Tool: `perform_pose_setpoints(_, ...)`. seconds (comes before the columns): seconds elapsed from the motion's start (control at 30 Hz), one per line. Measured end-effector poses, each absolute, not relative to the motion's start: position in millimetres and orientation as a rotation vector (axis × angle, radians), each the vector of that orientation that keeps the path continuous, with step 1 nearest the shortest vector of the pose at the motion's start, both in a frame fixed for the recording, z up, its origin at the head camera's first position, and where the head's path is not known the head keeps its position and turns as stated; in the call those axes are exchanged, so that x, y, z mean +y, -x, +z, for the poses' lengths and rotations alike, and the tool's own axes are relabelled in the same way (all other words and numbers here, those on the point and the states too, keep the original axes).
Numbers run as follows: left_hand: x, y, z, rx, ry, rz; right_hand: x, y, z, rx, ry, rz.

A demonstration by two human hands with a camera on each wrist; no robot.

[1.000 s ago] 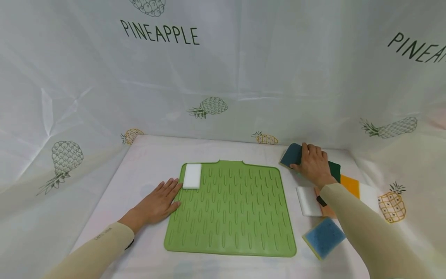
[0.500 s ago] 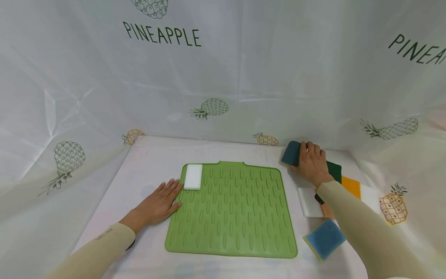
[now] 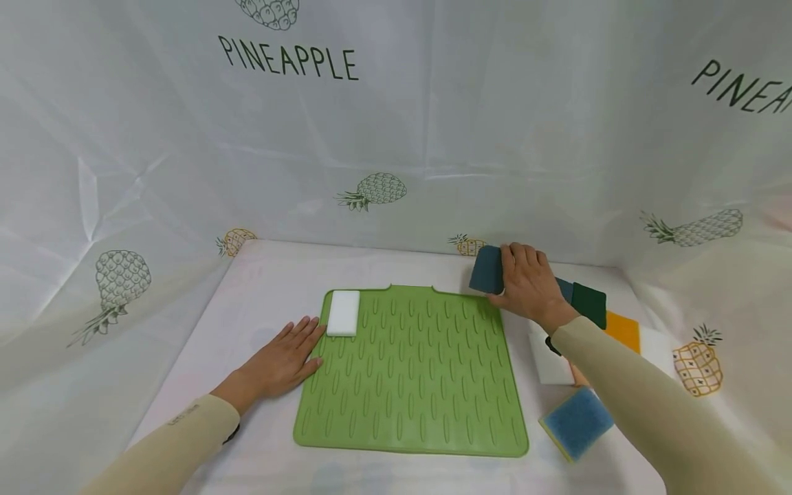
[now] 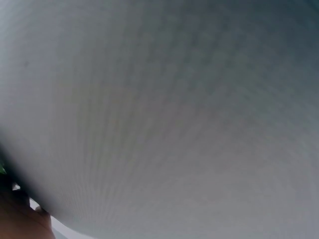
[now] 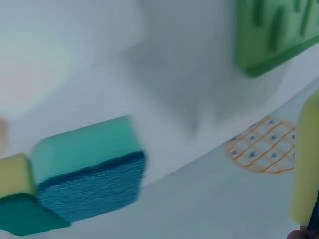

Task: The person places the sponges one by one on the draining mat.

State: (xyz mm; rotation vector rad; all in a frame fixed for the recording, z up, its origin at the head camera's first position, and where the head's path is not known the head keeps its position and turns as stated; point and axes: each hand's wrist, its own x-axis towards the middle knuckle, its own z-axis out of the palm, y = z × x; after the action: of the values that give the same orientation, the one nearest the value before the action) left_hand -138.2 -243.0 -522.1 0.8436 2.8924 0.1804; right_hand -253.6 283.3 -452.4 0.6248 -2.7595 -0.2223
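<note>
Seeing a shift to the left since half a second ago for the right hand (image 3: 531, 285) and the dark-blue sponge (image 3: 487, 270) in it, over from beside the scattered pads to just by the far right corner of the green mat (image 3: 421, 375). Also now catching a second blue sponge (image 3: 564, 289) behind that hand, next to a dark-green pad (image 3: 589, 304). Got the dark-blue sponge clamped between right thumb and fingers, tilted up. Can't tell about contact with the mat, tbh. As for the left hand (image 3: 276, 361), lies flat on the white table (image 3: 278, 275) with straight fingers a little apart, right at the mat's left edge, near a white block (image 3: 343, 313) on the mat's far left corner. Around the right sleeve (image 3: 656, 405), can spot a white pad (image 3: 553, 359), a peach pad (image 3: 579, 378) half hidden, an orange pad (image 3: 623, 331) and another white pad (image 3: 654, 350). Closer in, also got a blue-and-yellow sponge (image 3: 577, 423) set at an angle. Getting mostly pale blur from the left wrist view.
</note>
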Motion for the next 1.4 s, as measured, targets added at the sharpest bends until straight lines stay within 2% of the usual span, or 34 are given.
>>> perform_pose_setpoints(0.87, -240, 139, -521, 2.869, -0.816, 0.168, 220, 242, -454, -2.693, -0.857, -0.238)
perform_pose_setpoints(1.4, -244, 140, -523, 2.871, -0.808, 0.174, 151, 240, -465, -2.725, -1.003, -0.008)
